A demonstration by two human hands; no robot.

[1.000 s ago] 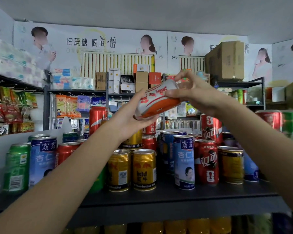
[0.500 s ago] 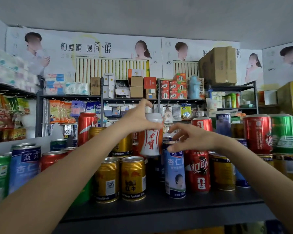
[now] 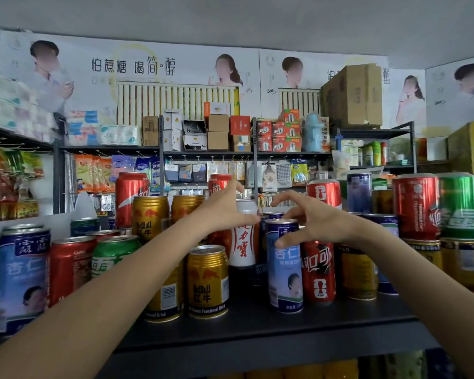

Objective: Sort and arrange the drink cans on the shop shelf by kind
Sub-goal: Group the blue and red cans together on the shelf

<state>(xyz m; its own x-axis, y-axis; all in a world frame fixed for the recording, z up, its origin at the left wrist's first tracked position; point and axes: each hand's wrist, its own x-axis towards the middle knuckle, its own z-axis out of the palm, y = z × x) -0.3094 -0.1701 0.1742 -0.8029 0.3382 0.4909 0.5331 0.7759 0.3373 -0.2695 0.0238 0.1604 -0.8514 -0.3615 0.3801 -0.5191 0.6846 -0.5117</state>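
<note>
**White can upright among the mixed cans, both hands at it**

The white-and-orange can stands upright in the middle of the dark shelf, set back behind the front row, with red characters running down its side. The left hand is curled against its upper left side, thumb raised above the can's top and fingers wrapping toward its shoulder; whether the grip is firm or only a touch is hard to tell from this angle. The right hand hangs just right of it with fingers spread and loosely bent, holding nothing, its thumb tip resting on the face of the pale blue can at the front.

Just left of the white can, nearer the shelf edge, stands a gold Red Bull can, with more gold cans stacked higher behind. A red cola can stands touching the blue can's right side. Far left there are a second blue can, a red can and a green can. At far right a tall red can and a green one sit on top of gold cans. Behind, racks of boxes and packets line the wall under posters.
</note>
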